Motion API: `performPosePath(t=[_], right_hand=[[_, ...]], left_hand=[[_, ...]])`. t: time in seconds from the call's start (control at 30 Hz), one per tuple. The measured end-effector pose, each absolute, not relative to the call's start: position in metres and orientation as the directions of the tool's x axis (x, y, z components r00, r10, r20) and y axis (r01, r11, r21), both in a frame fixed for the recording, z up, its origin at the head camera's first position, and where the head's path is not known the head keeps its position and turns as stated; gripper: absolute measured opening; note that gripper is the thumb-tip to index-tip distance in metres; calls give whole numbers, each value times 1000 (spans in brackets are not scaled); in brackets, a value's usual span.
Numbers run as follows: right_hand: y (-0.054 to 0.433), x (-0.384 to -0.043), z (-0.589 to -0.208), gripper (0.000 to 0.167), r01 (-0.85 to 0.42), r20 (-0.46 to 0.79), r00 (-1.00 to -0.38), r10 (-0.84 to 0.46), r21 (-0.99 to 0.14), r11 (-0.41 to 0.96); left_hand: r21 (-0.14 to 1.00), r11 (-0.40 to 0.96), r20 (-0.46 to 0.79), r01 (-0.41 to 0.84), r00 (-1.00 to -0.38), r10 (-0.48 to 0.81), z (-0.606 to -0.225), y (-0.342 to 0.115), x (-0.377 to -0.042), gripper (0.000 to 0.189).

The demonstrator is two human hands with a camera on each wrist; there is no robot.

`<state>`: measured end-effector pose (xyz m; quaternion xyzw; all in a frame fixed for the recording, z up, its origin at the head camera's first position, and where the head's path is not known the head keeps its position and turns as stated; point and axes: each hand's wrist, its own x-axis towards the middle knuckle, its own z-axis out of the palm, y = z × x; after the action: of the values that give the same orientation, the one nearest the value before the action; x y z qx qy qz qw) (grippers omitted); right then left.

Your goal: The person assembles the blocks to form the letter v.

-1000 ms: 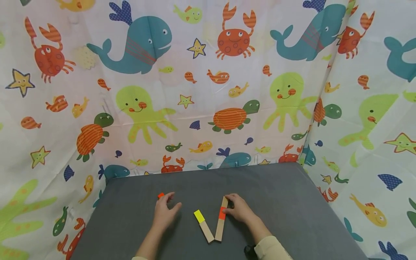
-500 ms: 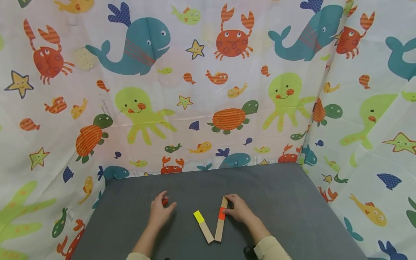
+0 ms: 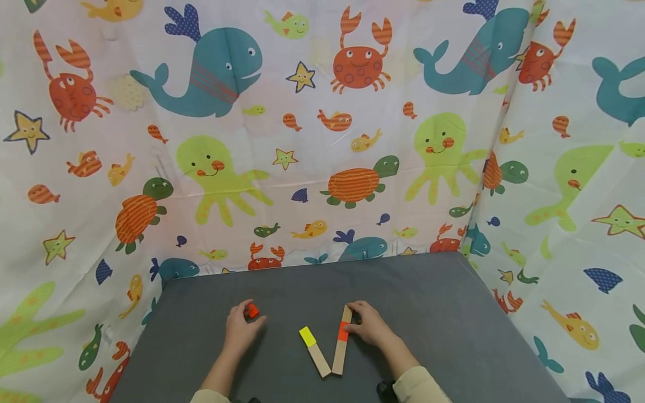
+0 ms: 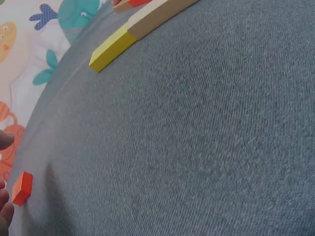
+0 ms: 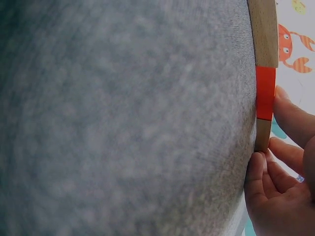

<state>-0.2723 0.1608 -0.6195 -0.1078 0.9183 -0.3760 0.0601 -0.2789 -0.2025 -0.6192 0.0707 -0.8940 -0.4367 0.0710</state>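
My left hand (image 3: 239, 331) is spread beside a loose red block (image 3: 253, 311) at the left of the table. In the left wrist view, that red block (image 4: 22, 188) lies on the cloth, apart from the visible fingertips (image 4: 6, 209). My right hand (image 3: 374, 324) holds the far part of a straight row of blocks. This row has a red block (image 5: 266, 93) between a longer plain wooden block (image 5: 265, 34) and a plain wooden end piece (image 5: 263, 135). The thumb touches the red block, and the fingers curl at the end piece.
A second slanted row, with a yellow block (image 3: 307, 337) and a plain wooden block (image 3: 319, 361), meets the held row at its near end, making a V. Grey cloth (image 3: 428, 313) covers the table. A curtain with sea animals (image 3: 302, 140) stands behind and at the sides.
The loose red block has come slightly nearer and to the right from its first place. My left hand has drawn back left. My right hand and both rows keep their places.
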Motion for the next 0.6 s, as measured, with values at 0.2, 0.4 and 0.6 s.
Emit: performPosePath(t=[0.2,0.4,0.6], right_hand=[[162,-272,-618,64,-139,-38,-971,-237,-715,685],[164,-270,-619,63,-139,-34,-972,-231,-712,689],[164,-271,-620,64,-143,-41,-968,-246,-714,685]], left_hand=[[775,622,25,-112,-978,-208,-614,-208,-281,68],[744,658,25,-119,-978,-206,-614,-210,-286,69],[717,685,21,-130,-978,-208,-617,-212,-289,69]])
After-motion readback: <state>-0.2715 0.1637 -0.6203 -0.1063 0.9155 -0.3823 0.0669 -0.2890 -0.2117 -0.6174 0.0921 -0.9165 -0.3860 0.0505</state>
